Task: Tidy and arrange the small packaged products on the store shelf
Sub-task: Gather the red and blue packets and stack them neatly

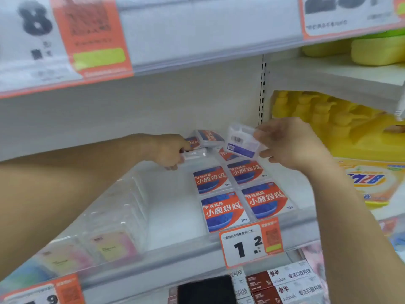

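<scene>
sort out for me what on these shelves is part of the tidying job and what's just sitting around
Part of the job:
- clear box in the right hand, barcode side showing
- box at the left hand, back of the shelf
- flat red-and-blue boxes in rows
- tilted box at the back

Just sitting around:
- yellow bottles
- pastel packs
- price tag

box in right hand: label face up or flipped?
Flipped. The held box in the right hand shows its barcode back, tilted above the shelf.
</scene>
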Tool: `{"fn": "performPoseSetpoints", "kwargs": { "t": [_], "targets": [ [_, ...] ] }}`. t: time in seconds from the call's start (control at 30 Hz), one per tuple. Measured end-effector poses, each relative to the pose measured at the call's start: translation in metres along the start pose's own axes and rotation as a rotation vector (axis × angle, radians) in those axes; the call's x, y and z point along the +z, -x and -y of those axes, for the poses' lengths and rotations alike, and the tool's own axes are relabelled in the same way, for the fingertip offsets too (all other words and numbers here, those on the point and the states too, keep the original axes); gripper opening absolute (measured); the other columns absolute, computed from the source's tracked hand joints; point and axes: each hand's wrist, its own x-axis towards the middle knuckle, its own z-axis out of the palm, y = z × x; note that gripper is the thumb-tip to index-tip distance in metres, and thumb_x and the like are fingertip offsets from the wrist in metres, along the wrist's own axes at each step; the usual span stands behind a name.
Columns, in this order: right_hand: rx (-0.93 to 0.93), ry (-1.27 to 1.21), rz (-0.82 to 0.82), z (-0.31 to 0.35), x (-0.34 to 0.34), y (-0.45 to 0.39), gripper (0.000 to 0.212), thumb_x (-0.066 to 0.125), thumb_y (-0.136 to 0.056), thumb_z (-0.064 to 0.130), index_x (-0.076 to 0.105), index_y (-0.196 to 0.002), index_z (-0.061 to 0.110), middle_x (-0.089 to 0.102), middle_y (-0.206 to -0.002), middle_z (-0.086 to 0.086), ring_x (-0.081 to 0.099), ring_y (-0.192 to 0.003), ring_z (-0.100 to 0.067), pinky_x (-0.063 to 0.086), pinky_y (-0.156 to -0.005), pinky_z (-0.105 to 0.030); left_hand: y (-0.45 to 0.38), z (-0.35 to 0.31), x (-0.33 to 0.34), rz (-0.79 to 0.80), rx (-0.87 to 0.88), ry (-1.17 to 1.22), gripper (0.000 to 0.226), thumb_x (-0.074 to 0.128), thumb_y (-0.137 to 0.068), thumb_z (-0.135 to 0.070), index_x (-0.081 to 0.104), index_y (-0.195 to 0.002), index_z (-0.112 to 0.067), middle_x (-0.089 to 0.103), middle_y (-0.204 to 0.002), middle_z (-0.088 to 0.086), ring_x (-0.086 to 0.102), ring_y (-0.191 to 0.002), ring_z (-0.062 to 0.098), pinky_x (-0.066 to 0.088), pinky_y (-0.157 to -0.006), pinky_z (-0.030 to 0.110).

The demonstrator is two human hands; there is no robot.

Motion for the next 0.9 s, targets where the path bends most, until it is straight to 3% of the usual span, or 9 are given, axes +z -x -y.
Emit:
{"fn": "performPoseSetpoints", "kwargs": {
  "t": [0.13,0.2,0.27,0.4,0.47,0.6,0.67,0.8,0.9],
  "targets": [
    [-0.058,0.141,0.094,-0.009,-0.031,0.021,0.019,0.072,-0.088,0.026,0.073,-0.105,0.018,0.073,-0.098,-0.003,0.071,-0.081,-0.023,0.060,-0.078,-0.042,0.026,-0.002,-0.003,-0.100,-0.020,0.138,0.017,0.056,-0.090,-0.004,0.063,-0.106,-0.003,0.066,-0.112,0.018,0.067,-0.101,0.031,0.054,-0.091,0.046],
    [-0.082,0.258,0.164,-0.012,-0.040,0.034,0.016,0.080,-0.080,0.024,0.075,-0.095,0.024,0.071,-0.096,0.006,0.067,-0.080,-0.009,0.053,-0.072,-0.026,0.047,-0.017,0.000,-0.145,0.028,0.127,0.022,0.057,-0.091,-0.008,0.062,-0.112,-0.008,0.066,-0.115,0.011,0.064,-0.104,0.028,0.054,-0.091,0.040],
    [-0.040,0.254,0.236,-0.016,-0.042,0.043,0.019,0.085,-0.074,0.024,0.073,-0.088,0.027,0.072,-0.096,0.007,0.068,-0.083,-0.009,0.053,-0.073,-0.025,0.073,-0.038,0.009,-0.181,0.114,0.096,0.034,0.051,-0.094,-0.012,0.059,-0.126,-0.018,0.061,-0.121,-0.002,0.059,-0.111,0.023,0.049,-0.091,0.030],
    [-0.002,0.141,0.183,-0.025,-0.025,0.053,0.047,0.082,-0.073,0.044,0.066,-0.115,0.029,0.062,-0.121,0.008,0.061,-0.107,-0.016,0.051,-0.091,-0.034,0.109,-0.065,0.058,-0.260,0.258,0.039,0.036,0.048,-0.096,-0.020,0.056,-0.131,-0.023,0.058,-0.127,0.001,0.055,-0.115,0.024,0.045,-0.096,0.030],
    [-0.017,0.114,0.098,-0.030,-0.009,0.060,0.055,0.076,-0.080,0.047,0.060,-0.128,0.027,0.059,-0.122,0.009,0.058,-0.112,-0.016,0.048,-0.092,-0.031,0.111,-0.067,0.084,-0.314,0.263,0.100,0.037,0.052,-0.094,-0.033,0.055,-0.130,-0.025,0.052,-0.125,0.004,0.055,-0.114,0.025,0.045,-0.098,0.034],
    [-0.046,0.070,-0.013,-0.038,0.014,0.070,0.040,0.073,-0.086,0.033,0.067,-0.121,0.015,0.071,-0.113,0.000,0.063,-0.097,-0.012,0.043,-0.078,-0.021,0.113,-0.067,0.109,-0.417,0.217,0.274,0.047,0.057,-0.091,-0.040,0.047,-0.136,-0.034,0.038,-0.131,0.004,0.049,-0.122,0.021,0.039,-0.107,0.029],
    [-0.050,0.078,-0.030,-0.038,0.015,0.072,0.037,0.075,-0.086,0.030,0.069,-0.119,0.014,0.072,-0.113,0.000,0.059,-0.093,-0.009,0.042,-0.078,-0.021,0.116,-0.067,0.113,-0.469,0.173,0.331,0.049,0.059,-0.091,-0.040,0.046,-0.137,-0.035,0.040,-0.132,0.004,0.051,-0.121,0.019,0.040,-0.103,0.024],
    [-0.029,0.072,0.050,-0.040,0.008,0.074,0.039,0.075,-0.086,0.027,0.066,-0.122,0.015,0.068,-0.106,0.003,0.061,-0.098,-0.011,0.043,-0.081,-0.023,0.123,-0.074,0.120,-0.495,0.121,0.401,0.048,0.055,-0.094,-0.034,0.042,-0.141,-0.036,0.048,-0.130,0.001,0.059,-0.106,0.016,0.045,-0.091,0.021],
    [-0.002,0.082,0.087,-0.047,0.000,0.073,0.039,0.077,-0.083,0.027,0.067,-0.120,0.019,0.068,-0.108,0.004,0.063,-0.108,-0.016,0.047,-0.089,-0.027,0.127,-0.081,0.122,-0.495,0.090,0.423,0.050,0.054,-0.095,-0.038,0.038,-0.143,-0.038,0.045,-0.131,-0.001,0.058,-0.108,0.014,0.051,-0.089,0.023]
  ]
}}
